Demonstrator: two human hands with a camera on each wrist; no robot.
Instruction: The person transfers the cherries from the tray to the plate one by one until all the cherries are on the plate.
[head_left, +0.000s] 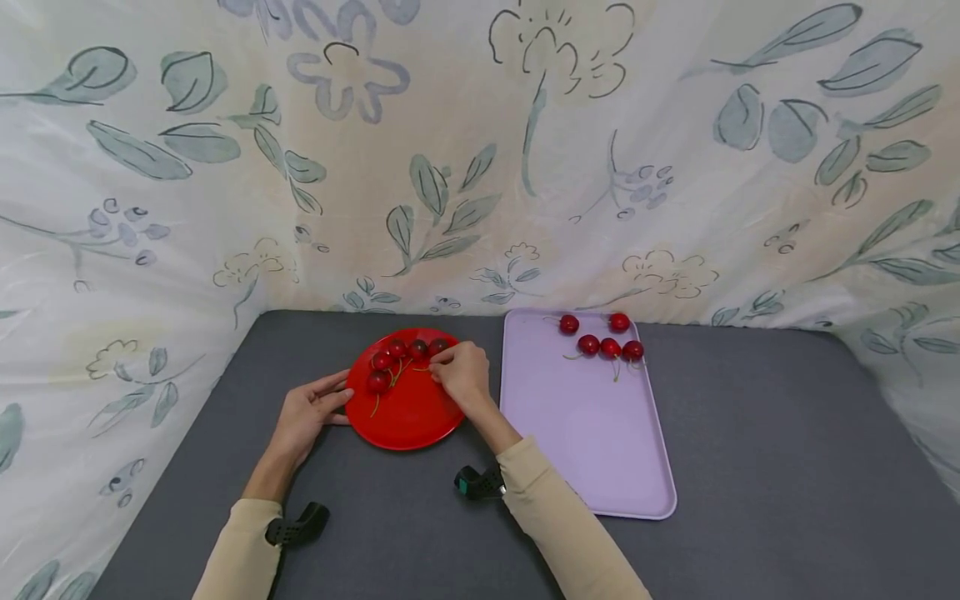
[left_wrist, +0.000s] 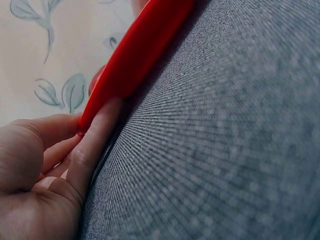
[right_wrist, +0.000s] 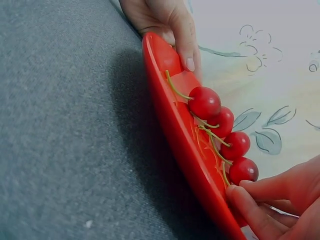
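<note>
From your head view, your left hand (head_left: 306, 414) rests against the near-left rim of the red plate (head_left: 408, 417), thumb laid on the rim, steadying it on the grey worktop (head_left: 750, 467). Your right hand (head_left: 463, 373) reaches over the plate's far right edge, fingers drawn together and pinching at the stem of one of the cherries on the plate (head_left: 397, 348); five cherries seem to lie there. On the lilac tray (head_left: 592, 450) just right of the plate, five more cherries (head_left: 609, 347) sit near its far end, so by my judgement about half the fruit is across and half is left. At your left wrist, the fingers (left_wrist: 95, 140) lie nearly straight, one fingertip pressed against the plate's rim (left_wrist: 135, 55). At your right wrist, four cherries (right_wrist: 223, 127) line up along the plate (right_wrist: 175, 135), stems trailing; your right fingers (right_wrist: 260, 200) close on the nearest one at its stem end, while your left hand's thumb (right_wrist: 186, 47) lies on the far rim.
</note>
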